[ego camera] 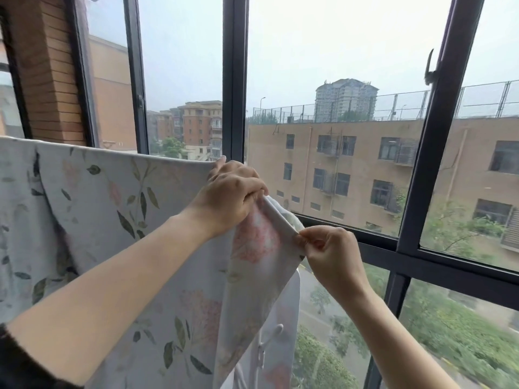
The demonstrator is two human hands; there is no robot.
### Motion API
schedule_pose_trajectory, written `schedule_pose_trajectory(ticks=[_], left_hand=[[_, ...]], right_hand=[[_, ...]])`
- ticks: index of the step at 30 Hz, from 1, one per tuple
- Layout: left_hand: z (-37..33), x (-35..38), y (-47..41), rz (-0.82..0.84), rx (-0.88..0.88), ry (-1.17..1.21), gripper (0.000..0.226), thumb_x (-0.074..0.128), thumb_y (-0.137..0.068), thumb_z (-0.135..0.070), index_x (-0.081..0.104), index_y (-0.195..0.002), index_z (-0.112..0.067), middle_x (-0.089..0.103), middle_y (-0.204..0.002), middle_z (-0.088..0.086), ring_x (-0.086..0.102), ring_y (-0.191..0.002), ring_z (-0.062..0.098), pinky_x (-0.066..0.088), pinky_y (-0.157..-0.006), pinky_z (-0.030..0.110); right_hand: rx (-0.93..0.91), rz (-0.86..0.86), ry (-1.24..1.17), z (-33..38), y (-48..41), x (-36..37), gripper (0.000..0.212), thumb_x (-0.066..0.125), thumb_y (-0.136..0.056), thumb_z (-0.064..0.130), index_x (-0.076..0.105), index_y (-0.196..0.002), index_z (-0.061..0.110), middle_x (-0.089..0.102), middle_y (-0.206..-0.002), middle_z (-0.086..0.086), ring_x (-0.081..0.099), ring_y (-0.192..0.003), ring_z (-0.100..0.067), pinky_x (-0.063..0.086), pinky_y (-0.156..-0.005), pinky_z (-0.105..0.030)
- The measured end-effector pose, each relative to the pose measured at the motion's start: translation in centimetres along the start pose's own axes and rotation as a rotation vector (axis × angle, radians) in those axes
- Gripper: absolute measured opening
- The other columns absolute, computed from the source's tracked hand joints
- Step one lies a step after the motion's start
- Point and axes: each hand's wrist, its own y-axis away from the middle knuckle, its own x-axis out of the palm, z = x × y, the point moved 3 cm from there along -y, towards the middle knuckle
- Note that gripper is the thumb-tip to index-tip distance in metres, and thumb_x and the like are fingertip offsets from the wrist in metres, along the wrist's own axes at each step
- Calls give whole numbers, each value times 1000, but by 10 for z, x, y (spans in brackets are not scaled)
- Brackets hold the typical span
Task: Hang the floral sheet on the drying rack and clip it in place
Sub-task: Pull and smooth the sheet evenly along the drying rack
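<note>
Leftward, a brick pillar (53, 80) stands behind the dark window frame (234, 80). Across the near left hangs the floral sheet (98, 206), its top edge running right to the left hand (227, 197), whose curled fingers grip it. Just right and lower, the right hand (328, 251) pinches the sheet's rolled hem between thumb and fingers. Below, a white frame piece (292, 304) shows past the cloth's edge. Far right, beyond the glass, stand buildings (351, 169).

Floral sheet (98, 197) hangs left, before window frame (235, 80); buildings (351, 169) behind.
</note>
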Motion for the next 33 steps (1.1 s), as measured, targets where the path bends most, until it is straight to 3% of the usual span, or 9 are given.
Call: schedule_pose_trajectory(ticks=[3, 11, 22, 33], left_hand=[[-10, 6, 1, 32, 28, -41, 20, 54, -94, -22, 74, -97, -21, 65, -98, -7, 47, -116, 22, 6, -117, 55], [-37, 29, 13, 116, 203, -173, 26, 47, -88, -29, 73, -86, -25, 66, -86, -12, 57, -101, 15, -20, -114, 38], [-59, 78, 47, 180, 343, -337, 19, 52, -75, -17, 63, -60, -23, 55, -60, -12, 59, -74, 16, 13, -113, 49], [-61, 95, 70, 273, 369, -474, 18, 69, -60, -6, 62, -54, -23, 52, -52, -9, 59, -66, 18, 12, -115, 46]], right_hand=[[13, -21, -15, -14, 11, 2, 14, 73, -78, 7, 78, -78, 20, 72, -69, 9, 67, -65, -10, 55, -64, -36], [39, -32, 16, -46, 47, 7, 20, 72, -75, 1, 77, -74, 20, 71, -67, 7, 64, -65, -9, 54, -62, -36], [80, 40, 64, -83, 106, 29, 10, 69, -75, 13, 75, -74, 22, 69, -67, 8, 62, -62, -11, 50, -56, -32], [123, 150, -83, -91, 137, 61, 6, 69, -81, 20, 75, -79, 20, 68, -68, 5, 63, -63, -9, 52, -61, -35]])
